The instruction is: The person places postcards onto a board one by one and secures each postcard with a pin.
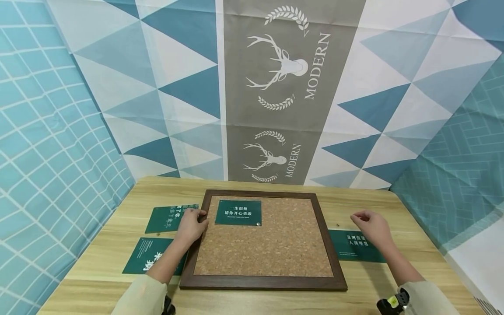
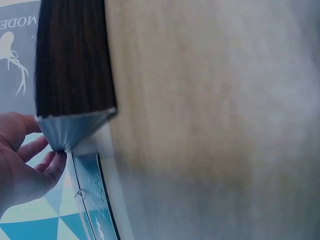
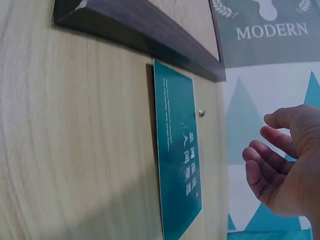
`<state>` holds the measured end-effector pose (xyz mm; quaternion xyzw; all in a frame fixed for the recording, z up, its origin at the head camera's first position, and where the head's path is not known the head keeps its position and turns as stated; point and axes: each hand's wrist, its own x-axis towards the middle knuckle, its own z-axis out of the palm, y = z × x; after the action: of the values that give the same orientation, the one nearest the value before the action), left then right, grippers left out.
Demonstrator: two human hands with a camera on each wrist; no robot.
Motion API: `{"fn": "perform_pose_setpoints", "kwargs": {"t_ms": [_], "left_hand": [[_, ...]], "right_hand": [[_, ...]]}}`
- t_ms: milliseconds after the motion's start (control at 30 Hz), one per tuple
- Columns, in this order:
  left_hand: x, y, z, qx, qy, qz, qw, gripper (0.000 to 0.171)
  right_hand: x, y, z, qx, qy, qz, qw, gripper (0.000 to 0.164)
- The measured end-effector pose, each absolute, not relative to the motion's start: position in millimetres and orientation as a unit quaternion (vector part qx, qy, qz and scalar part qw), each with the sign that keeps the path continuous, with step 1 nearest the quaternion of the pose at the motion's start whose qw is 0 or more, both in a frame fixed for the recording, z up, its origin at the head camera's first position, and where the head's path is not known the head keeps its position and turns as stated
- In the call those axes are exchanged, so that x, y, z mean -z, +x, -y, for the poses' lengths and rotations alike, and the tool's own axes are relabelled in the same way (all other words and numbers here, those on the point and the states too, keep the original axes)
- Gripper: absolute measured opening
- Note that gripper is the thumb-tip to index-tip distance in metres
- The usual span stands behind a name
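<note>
A cork board (image 1: pixel 267 245) in a dark brown frame lies flat on the table. My left hand (image 1: pixel 191 226) grips the left side of its frame (image 2: pixel 75 65), fingers bent against the edge. One green card (image 1: pixel 238 212) with white writing is on the cork, upper left, with a small push pin (image 1: pixel 258 224) at its lower right corner. My right hand (image 1: pixel 372 227) hovers right of the board, fingers loosely curled and holding nothing. Below it lies another green card (image 3: pixel 177 150), partly hidden by the hand in the head view. A push pin (image 3: pixel 201 113) lies beside that card.
Two more green cards, an upper one (image 1: pixel 159 219) and a lower one (image 1: pixel 141 253), lie left of the board, partly covered by the left hand and arm. A small pin (image 1: pixel 158 234) lies between them. The wooden table (image 1: pixel 405 210) ends at a patterned backdrop (image 1: pixel 189 144).
</note>
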<state>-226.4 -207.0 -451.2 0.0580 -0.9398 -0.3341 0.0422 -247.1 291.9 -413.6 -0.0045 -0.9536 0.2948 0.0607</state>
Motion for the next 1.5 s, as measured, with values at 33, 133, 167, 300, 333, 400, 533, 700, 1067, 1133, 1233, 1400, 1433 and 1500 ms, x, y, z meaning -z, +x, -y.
{"fn": "perform_pose_setpoints", "kwargs": {"t_ms": [33,133,167,300,333,400,533,700,1067,1133,1233,1400,1433,1500], "left_hand": [[451.4,-226.3,206.9,0.335,0.058,0.94,0.042,0.031],[451.6,-225.8,206.7,0.336,0.058,0.939,0.042,0.031],[451.5,-225.7,206.7,0.337,0.057,0.939,0.042,0.031],[450.3,-225.7,207.2,0.338,0.055,0.938,0.045,0.031],[450.0,-225.8,207.2,0.339,0.053,0.938,0.047,0.031],[450.1,-225.8,207.2,0.338,0.053,0.938,0.048,0.031],[451.4,-225.7,206.9,0.339,0.056,0.938,0.045,0.031],[452.2,-224.7,206.6,0.34,0.061,0.937,0.045,0.031],[451.9,-226.1,207.4,0.34,0.056,0.938,0.047,0.031],[452.5,-226.3,207.7,0.339,0.058,0.938,0.047,0.032],[453.0,-226.6,207.7,0.336,0.059,0.939,0.047,0.032],[452.6,-226.5,207.2,0.335,0.058,0.939,0.047,0.031],[452.5,-226.4,207.0,0.335,0.058,0.939,0.047,0.031],[452.3,-226.0,206.8,0.336,0.058,0.939,0.048,0.031]], "right_hand": [[414.9,-246.8,-294.2,-0.293,-0.008,0.954,0.06,0.042],[417.3,-245.5,-299.8,-0.29,-0.019,0.955,0.061,0.042],[417.4,-245.2,-301.3,-0.289,-0.023,0.955,0.061,0.042],[417.1,-243.6,-305.5,-0.292,-0.041,0.954,0.051,0.044],[417.6,-243.5,-306.6,-0.293,-0.047,0.954,0.049,0.045],[418.7,-243.0,-308.8,-0.296,-0.058,0.953,0.043,0.045],[422.2,-242.2,-314.2,-0.303,-0.076,0.949,0.034,0.045],[425.5,-240.3,-320.4,-0.299,-0.087,0.95,0.03,0.044],[432.7,-242.3,-333.1,-0.292,-0.112,0.95,0.001,0.045],[434.5,-242.4,-335.4,-0.29,-0.114,0.95,-0.003,0.046],[437.6,-242.1,-338.8,-0.282,-0.11,0.953,-0.008,0.047],[441.1,-242.5,-344.3,-0.279,-0.104,0.954,-0.031,0.053],[441.8,-242.8,-345.1,-0.279,-0.103,0.954,-0.037,0.054],[443.2,-243.4,-346.5,-0.278,-0.104,0.954,-0.046,0.056]]}}
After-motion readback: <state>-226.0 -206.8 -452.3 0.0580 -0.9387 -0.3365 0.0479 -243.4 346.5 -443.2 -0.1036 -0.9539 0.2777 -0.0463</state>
